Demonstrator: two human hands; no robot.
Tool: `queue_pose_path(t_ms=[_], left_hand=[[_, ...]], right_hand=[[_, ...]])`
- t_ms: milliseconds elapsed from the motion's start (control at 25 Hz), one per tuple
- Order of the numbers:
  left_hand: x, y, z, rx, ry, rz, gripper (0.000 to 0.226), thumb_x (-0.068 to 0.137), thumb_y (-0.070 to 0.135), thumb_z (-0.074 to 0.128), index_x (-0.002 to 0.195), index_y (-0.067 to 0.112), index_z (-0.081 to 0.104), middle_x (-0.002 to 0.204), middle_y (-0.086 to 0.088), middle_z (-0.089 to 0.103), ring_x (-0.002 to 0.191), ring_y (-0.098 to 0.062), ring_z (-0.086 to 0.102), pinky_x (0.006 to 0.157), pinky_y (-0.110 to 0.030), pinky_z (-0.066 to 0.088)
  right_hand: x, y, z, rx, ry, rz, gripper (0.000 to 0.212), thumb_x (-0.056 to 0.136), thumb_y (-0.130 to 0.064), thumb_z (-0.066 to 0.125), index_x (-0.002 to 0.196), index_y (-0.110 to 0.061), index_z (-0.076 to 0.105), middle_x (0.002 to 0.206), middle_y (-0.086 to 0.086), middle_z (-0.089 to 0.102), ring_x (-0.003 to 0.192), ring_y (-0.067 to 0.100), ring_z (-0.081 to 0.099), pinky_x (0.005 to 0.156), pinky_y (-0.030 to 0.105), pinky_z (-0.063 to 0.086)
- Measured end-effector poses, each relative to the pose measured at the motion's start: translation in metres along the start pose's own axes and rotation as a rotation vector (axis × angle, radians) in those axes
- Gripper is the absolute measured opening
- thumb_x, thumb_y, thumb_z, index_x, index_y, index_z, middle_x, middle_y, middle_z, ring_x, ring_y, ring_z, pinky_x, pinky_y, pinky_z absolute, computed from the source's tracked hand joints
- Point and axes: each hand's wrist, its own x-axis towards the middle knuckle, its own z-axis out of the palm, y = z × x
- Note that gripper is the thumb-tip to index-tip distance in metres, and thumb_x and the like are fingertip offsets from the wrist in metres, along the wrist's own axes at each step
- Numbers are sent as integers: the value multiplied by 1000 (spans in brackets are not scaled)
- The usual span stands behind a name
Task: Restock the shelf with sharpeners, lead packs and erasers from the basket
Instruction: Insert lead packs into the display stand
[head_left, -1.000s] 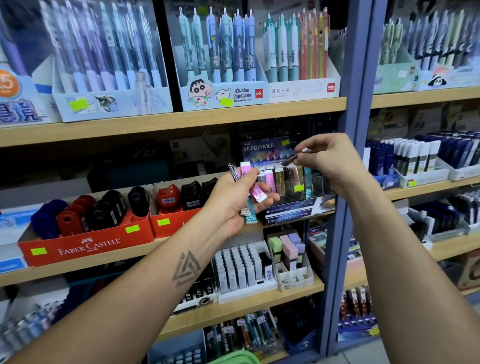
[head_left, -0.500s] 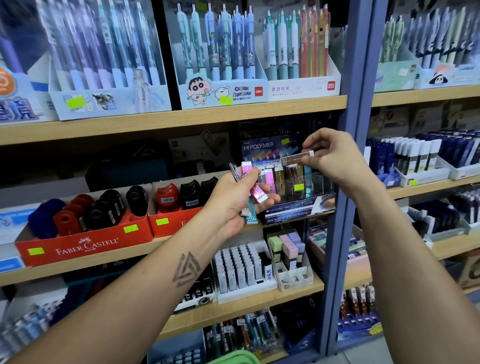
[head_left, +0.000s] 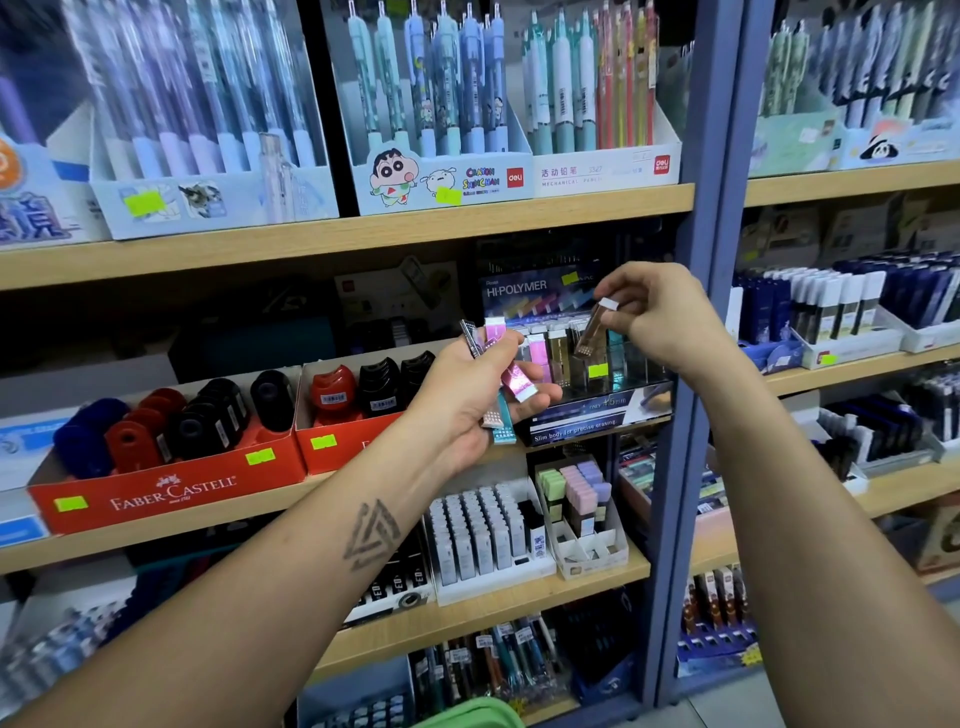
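Now our right hand (head_left: 657, 317) pinches a bronze lead pack (head_left: 592, 332) by its white cap, long axis tilted steeply, just above the Hi-Polymer display (head_left: 587, 410); left hand (head_left: 470, 395) grips spare packs (head_left: 511, 379), nearer us.

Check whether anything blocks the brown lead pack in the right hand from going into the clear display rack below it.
Nothing visible blocks it. The right hand pinches the brown lead pack tilted just above the clear display rack, whose top is open. The left hand, holding other packs, sits to the rack's left, clear of that path.
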Motion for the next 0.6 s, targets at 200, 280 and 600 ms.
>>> queue_pose_path(t_ms=[200,280,600], left_hand=[[1,1,-1,6,-20,-4,22,102,19,53,118,4,56,75,-16,66,59,-28,70,50,-29,59],[2,0,-1,16,-34,-9,24,102,19,53,121,3,55,76,-17,66,59,-27,70,49,-28,58],[4,0,-2,86,-148,-38,25,102,15,54,119,-2,52,77,-19,68,50,-23,60,36,-21,43]], right_hand=[[-2,-5,14,-134,-68,-36,25,88,0,71,95,-24,74,92,-1,69,80,12,65,74,21,48],[-1,-7,22,-186,-86,-17,25,89,-1,70,99,-23,76,92,-1,68,78,14,65,71,21,48],[3,-10,9,125,31,65,31,90,-1,64,112,-20,74,98,-3,76,95,13,70,90,30,55]])
